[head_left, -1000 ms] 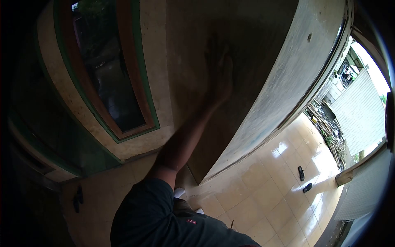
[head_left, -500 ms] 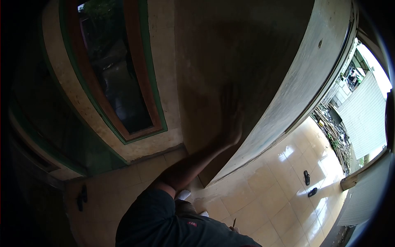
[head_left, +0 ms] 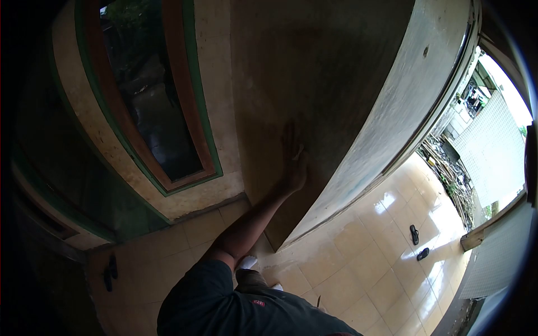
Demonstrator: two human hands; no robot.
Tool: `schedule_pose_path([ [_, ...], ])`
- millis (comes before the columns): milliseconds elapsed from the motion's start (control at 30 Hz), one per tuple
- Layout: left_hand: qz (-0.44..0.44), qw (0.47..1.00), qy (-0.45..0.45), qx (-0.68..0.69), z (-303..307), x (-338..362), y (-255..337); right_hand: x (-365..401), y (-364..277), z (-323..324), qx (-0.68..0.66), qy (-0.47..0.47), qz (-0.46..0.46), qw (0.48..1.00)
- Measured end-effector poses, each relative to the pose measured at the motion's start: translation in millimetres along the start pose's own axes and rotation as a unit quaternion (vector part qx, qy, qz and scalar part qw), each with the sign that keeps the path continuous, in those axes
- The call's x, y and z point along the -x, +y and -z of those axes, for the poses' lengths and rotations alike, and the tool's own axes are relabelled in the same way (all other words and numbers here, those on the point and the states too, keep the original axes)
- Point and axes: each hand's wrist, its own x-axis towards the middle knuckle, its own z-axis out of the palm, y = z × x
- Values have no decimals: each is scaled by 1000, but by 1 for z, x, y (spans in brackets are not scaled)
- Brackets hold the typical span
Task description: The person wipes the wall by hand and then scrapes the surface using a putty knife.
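My left hand (head_left: 293, 162) lies against the shaded wall (head_left: 314, 84), fingers stretched upward and thumb apart, with nothing seen in it. The wall is dull brown-grey, and its corner edge runs down just right of my hand. Low in the view, past the front of my dark shirt (head_left: 252, 308), the tip of a thin pointed thing (head_left: 319, 301) sticks up. Only a sliver of my right hand (head_left: 322, 309) shows at its base; the shirt hides the rest. What kind of thing it is cannot be made out.
A window (head_left: 157, 101) with a brown and green frame is on the left. The lit wall face (head_left: 386, 123) turns away to the right. Black sandals (head_left: 414, 234) lie on the glossy tiled floor (head_left: 358, 257); another dark pair (head_left: 111, 273) lies at left. A wooden post (head_left: 472, 241) stands right.
My left hand stays near the wall but sits slightly lower and more to the left in view. The whole scene has shifted a little left. My right hand is more hidden by the shirt.
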Motion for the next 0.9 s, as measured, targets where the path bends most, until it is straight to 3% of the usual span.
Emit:
schedule_pose_path([
  [133,-36,997,65,18,17,-120,-17,2,10,5,0,0,17,1000],
  [233,-46,996,66,29,21,-161,4,-1,13,9,-1,0,32,1000],
  [300,-129,989,61,-44,12,-109,28,-3,7,10,-4,-2,45,999],
  [367,-77,997,-1,-16,-4,-31,48,-3,8,7,-5,-5,53,999],
  [433,-97,995,2,5,-10,-17,51,-5,20,3,-11,-7,56,998],
  [533,-164,985,0,45,-4,-76,89,-3,20,4,-19,-5,70,997],
  [633,-152,986,-66,22,8,-144,146,1,23,6,-12,-7,80,997],
  [700,-298,954,19,6,2,-155,170,0,19,5,-11,-10,91,996],
  [800,-300,953,-7,26,-14,-85,137,-8,12,7,-14,-12,109,994],
  [900,-172,985,5,25,-13,-15,65,-3,29,10,-20,-10,110,994],
])
